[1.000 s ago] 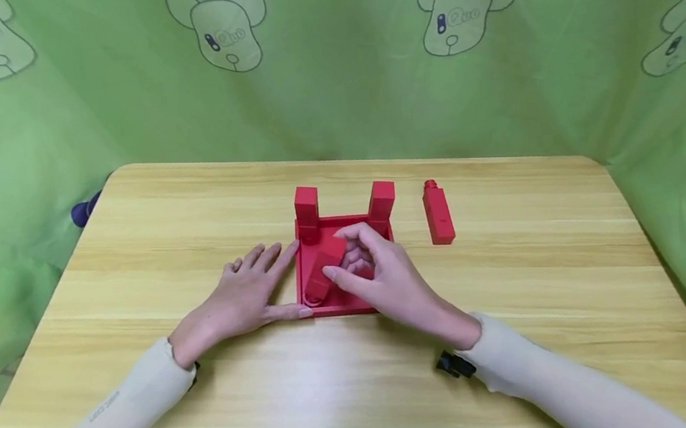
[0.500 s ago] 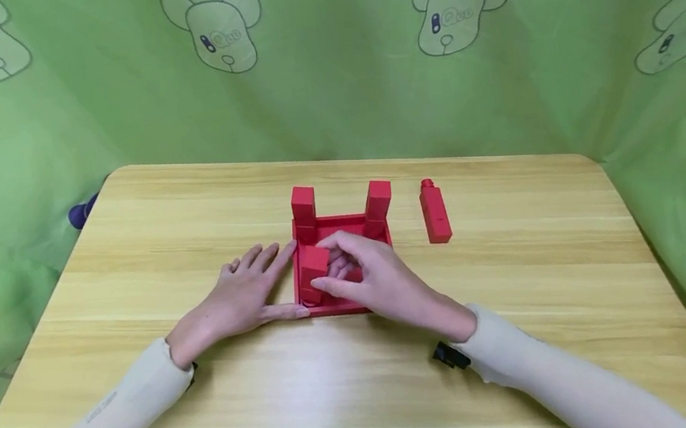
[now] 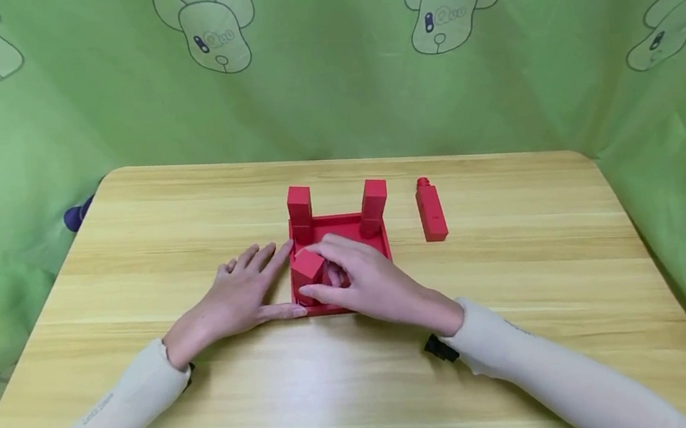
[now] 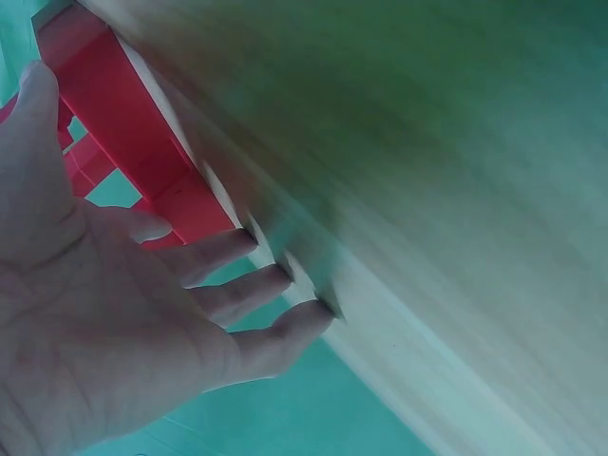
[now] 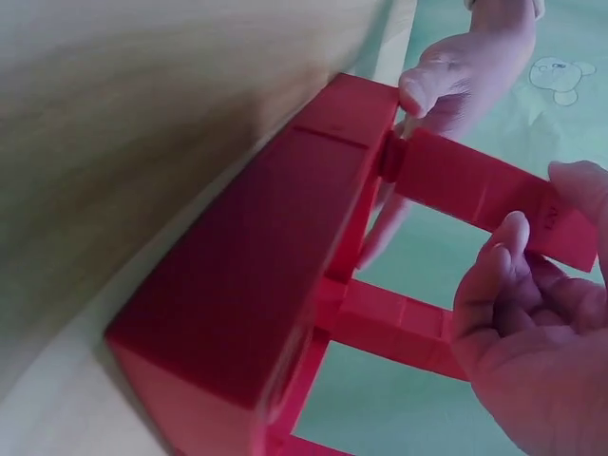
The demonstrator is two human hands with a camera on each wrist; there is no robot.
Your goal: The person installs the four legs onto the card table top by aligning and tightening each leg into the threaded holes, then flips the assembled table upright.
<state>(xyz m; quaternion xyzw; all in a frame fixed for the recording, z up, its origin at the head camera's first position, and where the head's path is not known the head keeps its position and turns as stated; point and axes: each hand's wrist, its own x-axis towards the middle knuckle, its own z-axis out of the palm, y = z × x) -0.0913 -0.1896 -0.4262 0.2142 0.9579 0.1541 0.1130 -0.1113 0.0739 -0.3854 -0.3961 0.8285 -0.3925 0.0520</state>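
A red square frame-like base (image 3: 341, 225) with a raised rim lies on the wooden table. My right hand (image 3: 365, 280) pinches a red square leg (image 3: 307, 266) between thumb and fingers, standing over the base's near left corner. In the right wrist view the held leg (image 5: 451, 180) has its narrow end right at the corner of the base (image 5: 256, 237). My left hand (image 3: 231, 301) lies with fingers spread, thumb tip at the near left corner and index fingertip at the left rim. Two more legs rise from the far corners, one left (image 3: 300, 209), one right (image 3: 374, 202).
A loose red leg (image 3: 431, 213) with a threaded end lies on the table right of the base. Green printed cloth (image 3: 334, 99) hangs beyond the table's far edge. A small dark purple object (image 3: 76, 216) shows past the left edge.
The leg in my right hand has gone from leaning right to upright and turned about its length, the hand shifting left with it. My left hand stays at the base.
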